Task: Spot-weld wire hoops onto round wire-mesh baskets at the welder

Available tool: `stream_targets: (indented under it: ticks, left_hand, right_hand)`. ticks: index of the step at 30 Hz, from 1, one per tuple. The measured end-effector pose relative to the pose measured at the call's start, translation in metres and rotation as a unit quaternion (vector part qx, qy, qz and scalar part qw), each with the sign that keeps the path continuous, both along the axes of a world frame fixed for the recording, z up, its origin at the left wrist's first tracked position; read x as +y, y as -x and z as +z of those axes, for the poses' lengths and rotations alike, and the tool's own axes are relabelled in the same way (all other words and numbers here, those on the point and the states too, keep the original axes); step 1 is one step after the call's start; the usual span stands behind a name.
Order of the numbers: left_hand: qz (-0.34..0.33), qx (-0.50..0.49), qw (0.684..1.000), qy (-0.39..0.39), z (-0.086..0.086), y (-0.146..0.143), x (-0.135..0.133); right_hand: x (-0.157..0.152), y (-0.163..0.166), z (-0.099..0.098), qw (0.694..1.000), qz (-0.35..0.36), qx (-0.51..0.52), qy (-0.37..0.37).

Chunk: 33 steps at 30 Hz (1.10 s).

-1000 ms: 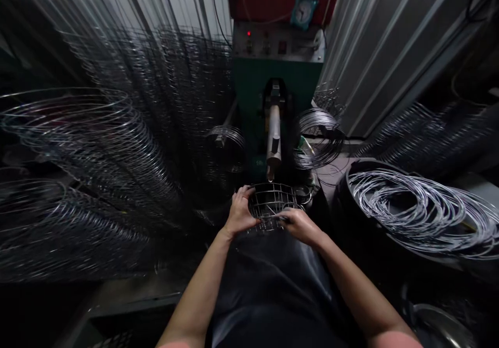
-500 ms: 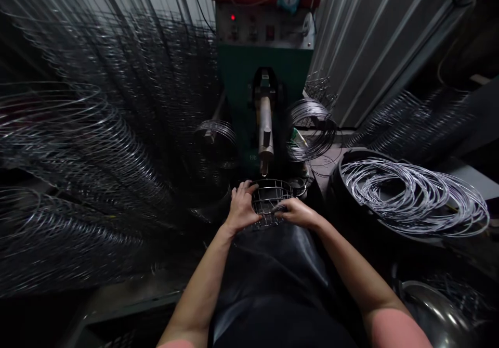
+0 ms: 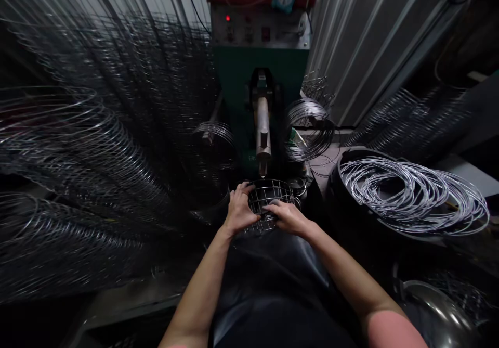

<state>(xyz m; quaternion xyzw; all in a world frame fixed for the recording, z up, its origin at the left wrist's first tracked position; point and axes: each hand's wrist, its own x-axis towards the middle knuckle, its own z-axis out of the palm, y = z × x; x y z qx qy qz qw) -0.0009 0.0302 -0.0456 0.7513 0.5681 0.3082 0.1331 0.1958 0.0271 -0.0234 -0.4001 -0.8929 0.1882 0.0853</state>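
Note:
A round wire cage [image 3: 273,194] made of thin rings and ribs sits in front of me, just below the metal tip of a green welding machine [image 3: 262,145]. My left hand [image 3: 238,211] is closed on the cage's left rim, fingers curled over the wires. From the right, my right hand [image 3: 287,217] lies on the near side of the cage, fingers pressed onto its wires. Both forearms reach forward over my dark apron.
Stacks of wire rings [image 3: 78,145] fill the whole left side. A dark tub with loose wire hoops [image 3: 409,194] stands at the right. Small ring bundles [image 3: 310,129] hang beside the machine. A metal bowl [image 3: 432,306] lies at the lower right. Corrugated walls stand behind.
My right hand has slid left along the cage's near rim, closer to my left hand. The view has shifted slightly; the left hand keeps its grip.

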Motion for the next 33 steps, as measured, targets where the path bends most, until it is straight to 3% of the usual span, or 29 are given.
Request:
stream_targets:
  ticks: [15, 21, 25, 33]
  left_hand:
    - [-0.038, -0.053, 0.998, -0.020, -0.006, 0.004, 0.024]
    - [-0.022, -0.053, 0.998, -0.013, -0.005, 0.003, 0.045]
    - [-0.022, -0.048, 0.999, 0.007, -0.003, 0.002, 0.045]
    - [0.035, -0.015, 0.999, 0.014, 0.005, -0.002, 0.063]
  right_hand:
    - [0.021, 0.009, -0.007, 0.998, -0.027, 0.020, -0.060]
    - [0.038, 0.012, -0.001, 0.996, -0.048, 0.036, -0.061]
    - [0.038, 0.009, -0.007, 0.994, -0.061, 0.052, -0.068]
    - [0.053, 0.018, -0.009, 0.987, -0.127, 0.061, -0.075]
